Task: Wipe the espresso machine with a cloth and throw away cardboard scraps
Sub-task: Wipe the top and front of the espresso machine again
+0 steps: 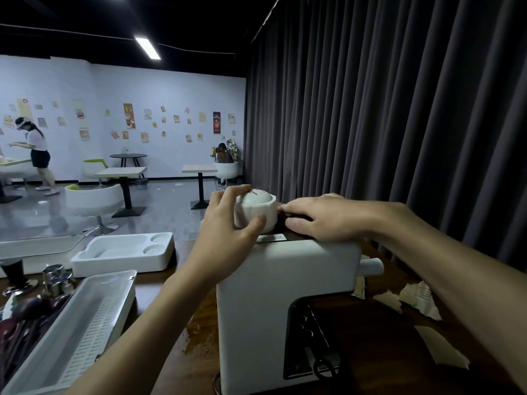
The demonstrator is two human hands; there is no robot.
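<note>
- A white, boxy espresso machine [281, 283] stands upright on a dark wooden table [379, 357], close in front of the person and seen from above.
- The left hand [228, 226] grips a white round cap [256, 205] on top of the machine. Its fingers [238, 192] curl over the dome and the thumb presses the near side.
- The right hand [325, 218] rests on the machine's top, just right of the cap, fingers close together and gently bent. A dark patch [283, 214] shows under the fingertips; it may be the cloth, but whether the hand pinches it cannot be told.
- Torn cardboard scraps [422, 297] lie on the table to the right of the machine, some just beside it, some nearer the camera.
- Likely handling: the machine looks rigid, smooth and fairly heavy, so one hand bracing its top while the other wipes should keep it from sliding. The cap and the small side spout look less sturdy places to hold.
- The scraps look light, thin and flat; pinching an edge or gathering several together should suit them.
- A white moulded tray [122, 253] and a drainer tray [85, 317] sit to the left.
</note>
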